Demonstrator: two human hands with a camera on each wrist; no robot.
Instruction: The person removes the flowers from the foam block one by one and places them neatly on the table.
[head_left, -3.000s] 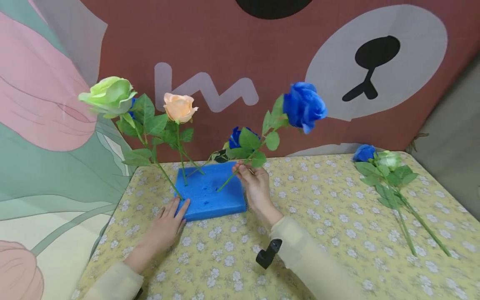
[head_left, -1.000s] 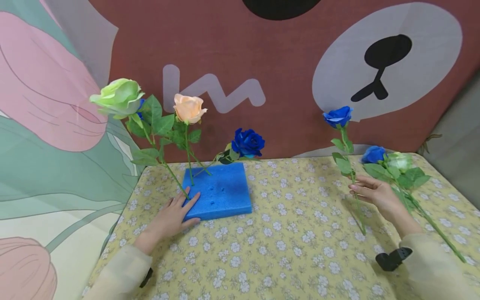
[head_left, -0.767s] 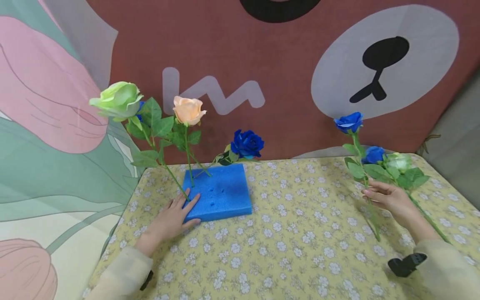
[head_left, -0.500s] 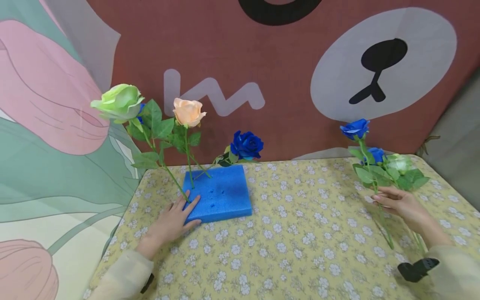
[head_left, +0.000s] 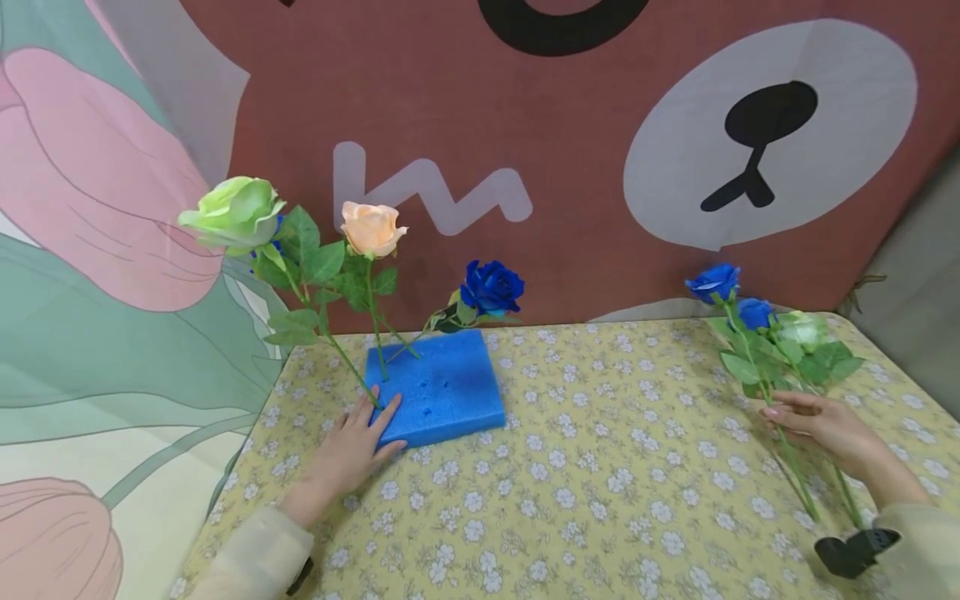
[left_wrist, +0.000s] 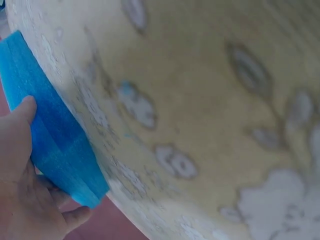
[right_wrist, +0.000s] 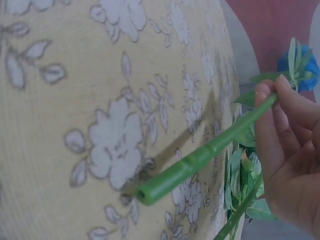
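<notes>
My right hand (head_left: 821,425) pinches the green stem of a blue rose (head_left: 714,283) between thumb and fingers, low over the right side of the table. In the right wrist view the cut stem end (right_wrist: 165,185) points toward the camera. My left hand (head_left: 351,446) lies with spread, straight fingers on the left front corner of a blue foam block (head_left: 450,400). Into that block are stuck a pale green rose (head_left: 238,212), a peach rose (head_left: 373,229) and other stems. The left wrist view shows thumb and fingers (left_wrist: 27,107) along the foam's side.
Beside the held rose lie another blue rose (head_left: 753,314) and a whitish-green rose (head_left: 801,329). A dark blue rose (head_left: 491,287) leans behind the foam. The table has a yellow floral cloth (head_left: 570,500); a printed backdrop (head_left: 570,167) rises behind it.
My right hand has drawn the blue rose out of the foam, carried it right and lowered it beside the lying roses. My left hand stays at the foam's corner.
</notes>
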